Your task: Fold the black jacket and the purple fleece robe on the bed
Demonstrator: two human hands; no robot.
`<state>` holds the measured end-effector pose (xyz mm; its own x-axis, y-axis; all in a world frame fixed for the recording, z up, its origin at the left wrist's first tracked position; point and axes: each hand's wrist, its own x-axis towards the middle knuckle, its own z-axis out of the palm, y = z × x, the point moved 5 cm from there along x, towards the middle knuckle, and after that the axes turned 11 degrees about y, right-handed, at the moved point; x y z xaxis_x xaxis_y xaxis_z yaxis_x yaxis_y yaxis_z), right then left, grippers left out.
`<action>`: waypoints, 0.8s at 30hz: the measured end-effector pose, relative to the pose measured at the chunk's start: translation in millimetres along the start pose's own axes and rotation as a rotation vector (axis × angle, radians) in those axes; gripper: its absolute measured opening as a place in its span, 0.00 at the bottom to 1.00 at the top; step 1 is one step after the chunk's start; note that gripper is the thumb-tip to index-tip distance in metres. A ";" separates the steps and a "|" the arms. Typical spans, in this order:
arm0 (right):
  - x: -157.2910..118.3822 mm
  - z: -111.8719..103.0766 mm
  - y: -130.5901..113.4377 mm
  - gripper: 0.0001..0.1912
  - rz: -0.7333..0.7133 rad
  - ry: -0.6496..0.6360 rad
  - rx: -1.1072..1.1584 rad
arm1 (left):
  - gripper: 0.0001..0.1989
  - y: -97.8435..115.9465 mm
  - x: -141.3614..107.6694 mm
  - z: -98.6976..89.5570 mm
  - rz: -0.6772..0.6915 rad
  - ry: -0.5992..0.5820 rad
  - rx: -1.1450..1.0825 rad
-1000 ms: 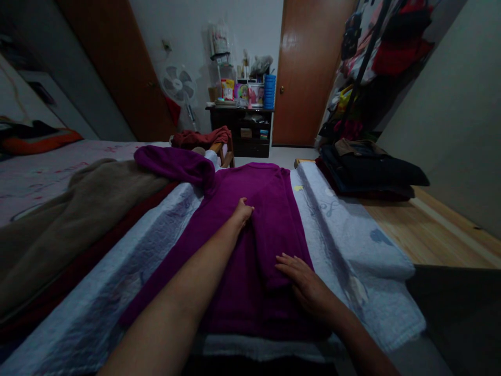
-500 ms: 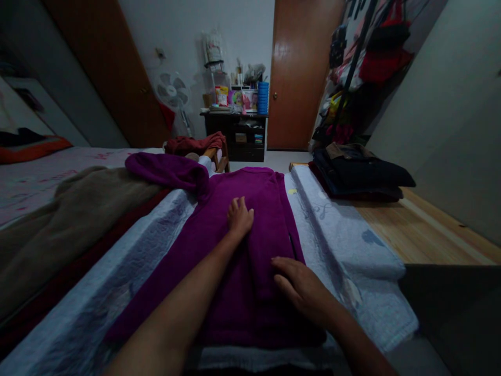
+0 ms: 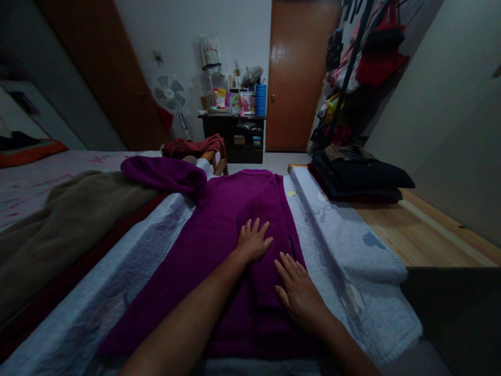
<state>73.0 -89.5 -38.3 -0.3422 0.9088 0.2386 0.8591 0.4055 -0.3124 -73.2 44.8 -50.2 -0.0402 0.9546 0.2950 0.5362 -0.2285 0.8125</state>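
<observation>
A purple long-sleeved top (image 3: 219, 224) lies spread out in front of me, its neckline at the far end. One sleeve is folded over the body along the right side; the other stretches out to the left over a brown garment. My left hand (image 3: 254, 241) rests on the folded sleeve with its fingers spread. Close by on the right, my right hand (image 3: 299, 287) lies flat along the top's right edge, fingers stretched forward. Neither hand grips the cloth.
Under the top is a pale blue quilted cover (image 3: 336, 235). A brown fleece garment (image 3: 94, 209) lies at left. Dark folded clothes (image 3: 360, 172) are stacked on a wooden board (image 3: 391, 230) at right. Farther back are a white fan (image 3: 170, 93), a dark cabinet (image 3: 230, 138) and a door (image 3: 301, 78).
My left hand has come nearer and to the right on the purple top, and its curled fingers have spread out. My right hand has flattened onto the right edge, its fingers straighter.
</observation>
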 end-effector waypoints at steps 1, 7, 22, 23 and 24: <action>-3.5 -1.4 -0.1 0.30 -0.003 -0.004 0.004 | 0.25 0.2 3.7 -2.4 0.020 -0.004 0.048; -9.6 -28.4 -3.6 0.20 0.006 -0.075 0.089 | 0.21 -8.5 33.5 -14.5 0.184 -0.051 0.563; 28.0 6.7 -43.5 0.27 -0.185 -0.102 0.174 | 0.29 -17.5 41.0 -9.5 0.139 -0.417 0.777; 24.3 6.9 -42.9 0.27 -0.185 -0.121 0.164 | 0.28 -14.3 44.6 -11.0 0.132 -0.429 0.776; 20.9 5.8 -42.4 0.26 -0.183 -0.139 0.158 | 0.27 -10.7 48.2 -11.9 0.127 -0.433 0.774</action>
<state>27.3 -87.1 -25.4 -0.5447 0.8194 0.1788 0.7121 0.5645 -0.4175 -90.9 91.0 -38.6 0.2960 0.9551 0.0168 0.9399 -0.2943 0.1734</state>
